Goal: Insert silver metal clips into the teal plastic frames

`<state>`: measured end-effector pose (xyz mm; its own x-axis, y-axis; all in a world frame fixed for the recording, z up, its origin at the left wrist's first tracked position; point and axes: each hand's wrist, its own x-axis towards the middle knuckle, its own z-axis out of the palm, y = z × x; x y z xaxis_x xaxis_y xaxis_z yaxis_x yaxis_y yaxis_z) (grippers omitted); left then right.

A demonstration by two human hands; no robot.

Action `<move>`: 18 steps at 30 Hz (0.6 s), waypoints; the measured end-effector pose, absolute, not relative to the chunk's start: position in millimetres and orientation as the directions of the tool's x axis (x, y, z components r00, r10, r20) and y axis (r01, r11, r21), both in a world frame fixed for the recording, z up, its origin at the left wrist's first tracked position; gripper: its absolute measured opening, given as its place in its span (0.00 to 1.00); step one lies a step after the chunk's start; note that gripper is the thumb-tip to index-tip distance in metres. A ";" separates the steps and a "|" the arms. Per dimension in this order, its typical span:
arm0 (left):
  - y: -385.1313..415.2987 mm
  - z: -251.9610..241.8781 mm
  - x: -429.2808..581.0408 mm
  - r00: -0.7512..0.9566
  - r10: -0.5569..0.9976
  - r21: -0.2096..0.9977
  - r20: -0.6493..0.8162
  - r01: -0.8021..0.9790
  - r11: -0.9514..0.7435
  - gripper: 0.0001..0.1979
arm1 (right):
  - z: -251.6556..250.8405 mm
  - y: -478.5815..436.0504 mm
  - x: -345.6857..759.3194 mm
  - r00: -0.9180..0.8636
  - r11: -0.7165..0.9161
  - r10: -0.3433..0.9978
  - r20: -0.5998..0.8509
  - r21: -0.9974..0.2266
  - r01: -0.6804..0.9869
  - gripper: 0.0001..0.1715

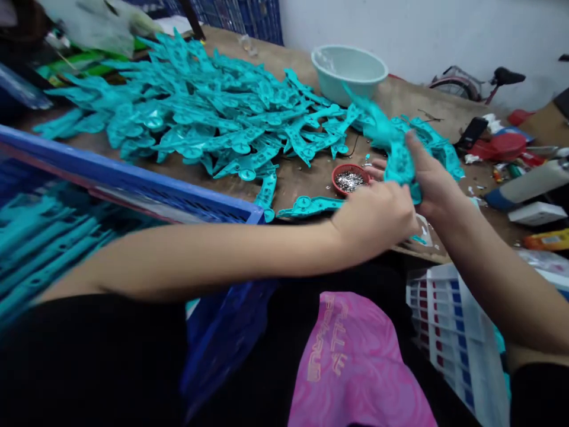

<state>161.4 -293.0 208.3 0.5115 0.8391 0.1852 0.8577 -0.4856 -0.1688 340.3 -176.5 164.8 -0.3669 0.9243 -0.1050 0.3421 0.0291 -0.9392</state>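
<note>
My right hand (429, 178) grips a strip of turquoise moulded plastic pieces (398, 157) above the wooden table (306, 184), with its fingers reaching behind the strip. My left hand (373, 218) crosses in from the left, its fingertips closed against the strip's lower end. Just left of my hands sits a small red dish (349, 179) of tiny silver metal parts. A large heap of the same turquoise pieces (200, 112) covers the table's left and middle. One loose turquoise piece (309, 206) lies near the table's front edge.
A blue crate (133, 178) holding turquoise pieces stands at lower left. A pale green basin (349, 74) sits at the back. Tools and bottles crowd the table's right end. A bicycle (475, 86) stands beyond the table. Pink fabric (351, 362) lies below.
</note>
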 end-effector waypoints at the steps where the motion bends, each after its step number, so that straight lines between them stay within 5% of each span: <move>1: -297.8 194.0 168.5 0.553 0.812 -0.179 0.188 0.832 -0.526 0.31 | 158.4 -169.2 335.9 -0.348 -0.069 0.923 -0.167 -0.958 0.279 0.61; 3: -299.0 177.3 164.6 0.686 0.699 -0.224 0.202 0.727 -0.648 0.33 | 149.2 -157.7 339.0 -0.341 -0.166 0.911 -0.231 -0.964 0.207 0.50; 6: -283.2 180.2 126.5 0.858 0.387 -0.363 0.339 0.499 -0.787 0.35 | 145.6 -150.9 371.9 -0.390 -0.038 0.911 -0.134 -0.969 0.245 0.45; 9: -246.6 190.7 84.3 0.702 0.585 -0.244 0.407 0.700 -0.671 0.39 | 150.8 -147.8 414.2 -0.532 0.048 0.828 -0.179 -0.922 0.385 0.52; 12: -200.7 180.2 63.6 0.446 0.883 -0.027 0.145 0.894 -0.447 0.37 | 155.8 -138.3 434.6 -0.646 0.095 0.675 -0.356 -0.826 0.555 0.59; 15: -168.8 153.3 60.4 0.309 0.933 -0.044 -0.186 0.946 -0.322 0.30 | 151.9 -122.8 427.6 -0.605 0.336 0.716 -0.349 -0.587 0.736 0.61; 18: -155.7 129.6 65.0 0.279 0.904 -0.097 -0.324 0.940 -0.326 0.27 | 136.3 -107.5 411.3 -0.568 0.504 0.734 -0.372 -0.263 0.823 0.64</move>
<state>65.0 -155.7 129.6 0.2794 0.9040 -0.3238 0.9405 -0.3256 -0.0975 411.3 -107.5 136.3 -0.5683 0.7340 -0.3718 0.8228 0.5037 -0.2632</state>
